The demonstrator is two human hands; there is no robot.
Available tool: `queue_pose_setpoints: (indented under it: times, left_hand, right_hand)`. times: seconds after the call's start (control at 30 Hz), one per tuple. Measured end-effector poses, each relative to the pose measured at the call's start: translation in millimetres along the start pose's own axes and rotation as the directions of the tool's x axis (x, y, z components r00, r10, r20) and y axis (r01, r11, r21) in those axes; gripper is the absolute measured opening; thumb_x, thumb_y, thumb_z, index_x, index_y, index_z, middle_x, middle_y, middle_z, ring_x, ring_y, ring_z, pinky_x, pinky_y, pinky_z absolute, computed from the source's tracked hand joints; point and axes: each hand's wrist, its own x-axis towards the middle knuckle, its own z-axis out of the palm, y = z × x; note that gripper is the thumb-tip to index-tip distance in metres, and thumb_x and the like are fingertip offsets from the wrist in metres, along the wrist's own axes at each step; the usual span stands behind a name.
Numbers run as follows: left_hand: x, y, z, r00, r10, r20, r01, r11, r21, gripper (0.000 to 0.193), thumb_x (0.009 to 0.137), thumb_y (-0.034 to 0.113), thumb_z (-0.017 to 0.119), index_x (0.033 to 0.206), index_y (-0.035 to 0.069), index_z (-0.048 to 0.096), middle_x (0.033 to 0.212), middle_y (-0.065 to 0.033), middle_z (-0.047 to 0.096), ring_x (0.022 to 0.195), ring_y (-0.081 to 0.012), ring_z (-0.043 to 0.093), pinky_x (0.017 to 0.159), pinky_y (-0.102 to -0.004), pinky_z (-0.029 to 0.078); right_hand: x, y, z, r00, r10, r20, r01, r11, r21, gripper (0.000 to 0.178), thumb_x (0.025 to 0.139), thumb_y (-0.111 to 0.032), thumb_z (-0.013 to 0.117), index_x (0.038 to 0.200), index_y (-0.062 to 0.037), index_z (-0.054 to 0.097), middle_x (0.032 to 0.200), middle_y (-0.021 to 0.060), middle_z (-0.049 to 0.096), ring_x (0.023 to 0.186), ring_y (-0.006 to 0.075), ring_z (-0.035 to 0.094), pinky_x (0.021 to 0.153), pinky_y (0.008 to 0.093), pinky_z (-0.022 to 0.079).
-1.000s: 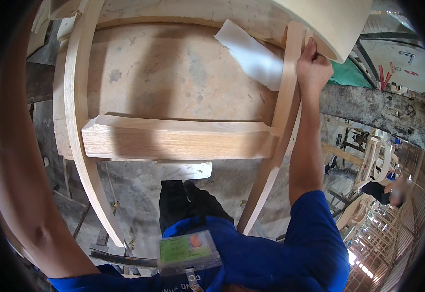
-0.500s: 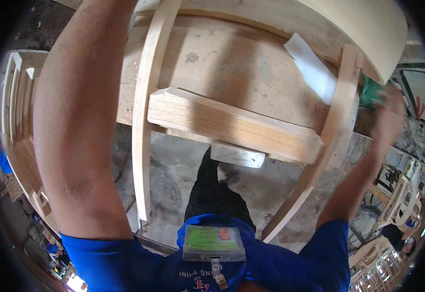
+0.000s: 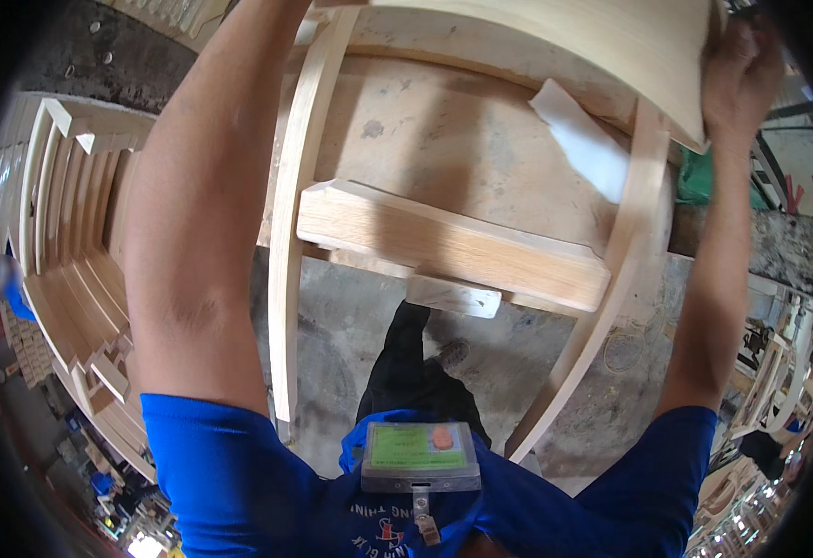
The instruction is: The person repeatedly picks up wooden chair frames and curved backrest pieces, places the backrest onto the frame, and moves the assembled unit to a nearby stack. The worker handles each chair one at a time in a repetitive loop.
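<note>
An unfinished pale wooden chair frame lies before me, with a left leg [image 3: 297, 214], a right leg [image 3: 625, 242] and a thick crossbar [image 3: 453, 244] joining them. A broad, smooth curved panel [image 3: 555, 33] spans the top of the view. My right hand [image 3: 746, 79] is beside the panel's right edge, its fingers curled at the upper rim; what they hold, if anything, is not clear. The left forearm [image 3: 206, 186] reaches up past the left leg, and that hand lies beyond the top edge.
Beneath the frame is a worn wooden workbench [image 3: 379, 121] with a white sheet-like piece [image 3: 581, 139] on it. A whitish block [image 3: 453, 296] sits below the crossbar at the bench edge. Green material [image 3: 695, 177] lies at right. A slatted wooden seat [image 3: 81, 223] stands at left.
My right hand has moved up and away from the green material to beside the panel's right edge. The panel appears shifted leftward in view, and my left arm sits further right.
</note>
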Motion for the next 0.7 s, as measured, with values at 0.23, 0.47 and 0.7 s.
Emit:
queue_pose_setpoints:
  times: [0.23, 0.47, 0.7]
  left_hand:
    - [-3, 30, -28, 0.929, -0.361, 0.078, 0.367, 0.879, -0.305, 0.030, 0.102, 0.027, 0.051, 0.118, 0.003, 0.058, 0.099, -0.0309, 0.071, 0.093, -0.0534, 0.067, 0.079, -0.0605, 0.052]
    - [-50, 12, -35, 0.812, -0.511, 0.281, 0.581, 0.666, -0.468, 0.057, 0.107, 0.051, 0.038, 0.128, 0.006, 0.065, 0.117, -0.0313, 0.068, 0.116, -0.0526, 0.061, 0.098, -0.0568, 0.047]
    - [-156, 2, -84, 0.787, -0.497, 0.366, 0.617, 0.659, -0.430, 0.055, 0.107, 0.038, 0.049, 0.143, -0.003, 0.054, 0.133, -0.0301, 0.062, 0.126, -0.0479, 0.055, 0.109, -0.0506, 0.042]
  right_hand:
    - [-30, -29, -34, 0.947, 0.315, 0.066, -0.315, 0.949, -0.007, 0.066, 0.103, -0.044, 0.054, 0.145, 0.0066, 0.048, 0.135, 0.0333, 0.056, 0.126, 0.0483, 0.053, 0.107, 0.0515, 0.041]
    - [-237, -139, -176, 0.574, 0.694, 0.434, -0.614, 0.716, -0.334, 0.062, 0.104, -0.023, 0.052, 0.156, 0.0064, 0.033, 0.154, 0.0291, 0.041, 0.143, 0.0434, 0.040, 0.120, 0.0500, 0.030]
    - [-367, -323, -344, -0.309, 0.797, 0.520, -0.949, -0.220, -0.227, 0.041, 0.103, -0.037, 0.062, 0.120, 0.0000, 0.055, 0.087, 0.0149, 0.072, 0.076, 0.0259, 0.074, 0.070, 0.0401, 0.058]
